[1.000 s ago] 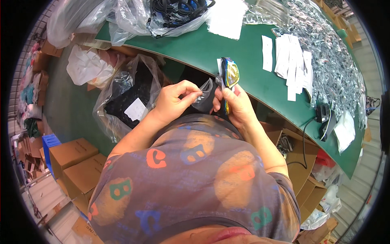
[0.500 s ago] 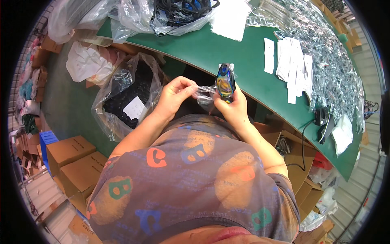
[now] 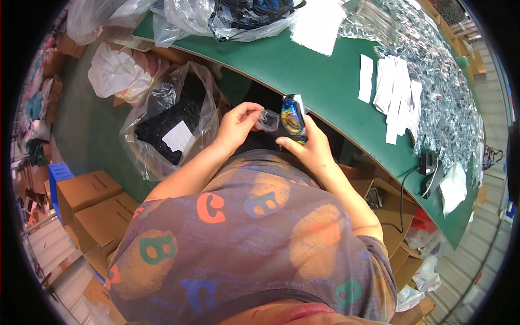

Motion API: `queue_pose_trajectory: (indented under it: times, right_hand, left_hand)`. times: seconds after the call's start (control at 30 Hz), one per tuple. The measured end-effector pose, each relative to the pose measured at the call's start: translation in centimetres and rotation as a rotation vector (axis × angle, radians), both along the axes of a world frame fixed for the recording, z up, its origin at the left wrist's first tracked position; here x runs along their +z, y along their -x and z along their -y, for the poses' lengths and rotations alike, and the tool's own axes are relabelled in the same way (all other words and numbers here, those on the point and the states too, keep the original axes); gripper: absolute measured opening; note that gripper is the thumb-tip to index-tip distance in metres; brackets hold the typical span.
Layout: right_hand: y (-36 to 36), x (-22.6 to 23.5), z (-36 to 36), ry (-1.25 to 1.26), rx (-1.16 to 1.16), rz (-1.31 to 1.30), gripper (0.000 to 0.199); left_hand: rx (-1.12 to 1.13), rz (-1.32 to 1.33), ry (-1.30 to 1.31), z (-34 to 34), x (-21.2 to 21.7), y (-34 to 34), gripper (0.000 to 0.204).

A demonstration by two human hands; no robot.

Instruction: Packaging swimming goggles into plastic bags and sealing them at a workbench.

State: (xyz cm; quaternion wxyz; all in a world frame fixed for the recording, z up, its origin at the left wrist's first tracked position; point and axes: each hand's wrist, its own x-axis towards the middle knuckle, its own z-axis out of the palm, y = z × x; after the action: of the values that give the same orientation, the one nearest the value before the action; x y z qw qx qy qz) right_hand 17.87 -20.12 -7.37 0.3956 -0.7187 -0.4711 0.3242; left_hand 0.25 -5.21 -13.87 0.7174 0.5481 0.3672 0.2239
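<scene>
My right hand (image 3: 316,146) holds a pair of swim goggles (image 3: 293,116) with shiny blue and yellow lenses, up near the table's front edge. A pale backing shows behind the goggles. The thumb is stretched out below them, while the fingers are mostly hidden behind. To the left, my left hand (image 3: 236,128) is closed, its fingertips pinching a crumpled piece of clear plastic film (image 3: 267,121). That film hangs between my hands, close to the goggles; whether it touches them I cannot tell.
On the green table (image 3: 325,81) lie white paper strips (image 3: 394,89), a wide heap of clear-wrapped items (image 3: 447,92) and a bag of dark goggles (image 3: 252,13). A clear bag of black items (image 3: 162,132) stands left, with brown cartons (image 3: 89,189) nearer me.
The goggles have tipped and shifted slightly left and down. My right thumb has come away from the clear film, which now hangs from my left fingers.
</scene>
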Motion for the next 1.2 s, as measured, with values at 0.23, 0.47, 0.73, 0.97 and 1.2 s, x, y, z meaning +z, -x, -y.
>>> queue_pose_trajectory:
  times: [0.23, 0.47, 0.73, 0.97, 1.2]
  right_hand:
    - [-0.7, 3.6, 0.8, -0.122, 0.372, 0.399, 0.048]
    - [-0.8, 2.3, 0.8, 0.002, 0.430, 0.778, 0.032]
    - [-0.3, -3.0, -1.4, 0.145, 0.089, -1.057, 0.034]
    - [1.4, -4.4, -3.0, -0.196, 0.074, -0.384, 0.033]
    - [1.3, -5.9, -1.7, 0.068, 0.029, -1.059, 0.030]
  left_hand:
    - [-0.102, -0.081, -0.510, 0.5, 3.8, -0.2, 0.018]
    - [-0.094, -0.031, -0.520, 0.9, 4.4, -0.1, 0.008]
    - [-0.138, -0.020, -1.004, 1.5, 5.3, 0.6, 0.009]
    - [-0.089, 0.056, -1.055, 1.1, 6.1, 0.2, 0.010]
    - [-0.214, 0.076, -1.094, 1.1, 3.7, 1.2, 0.008]
